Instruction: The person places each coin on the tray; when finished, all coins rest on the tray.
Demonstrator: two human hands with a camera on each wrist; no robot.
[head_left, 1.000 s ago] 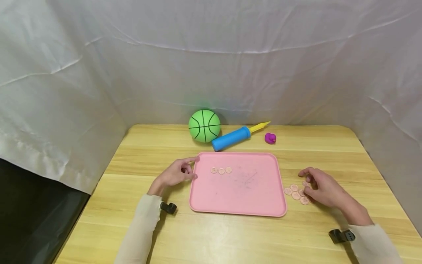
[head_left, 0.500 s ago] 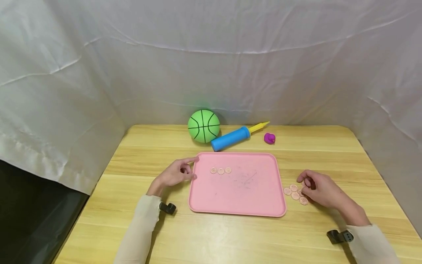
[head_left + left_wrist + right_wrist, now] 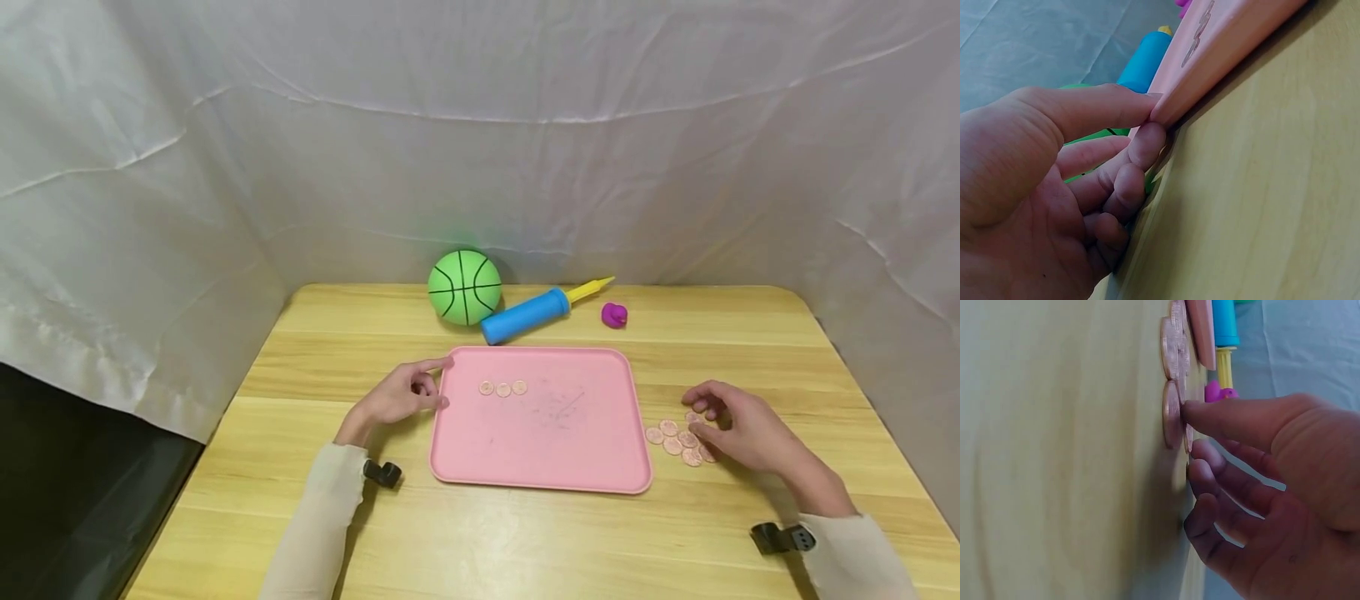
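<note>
Left hand (image 3: 397, 395) pinches the pink tray (image 3: 517, 458) by its edge. Right hand (image 3: 742, 425), loosely spread, at coins (image 3: 672, 445) on the bench (image 3: 480, 542).

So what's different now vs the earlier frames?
The right hand has shifted slightly right, uncovering more of the loose coins beside the tray. No coin visibly lifted. Unchanged: left hand at the tray's left edge, three coins on the tray, ball, pump and duck.
</note>
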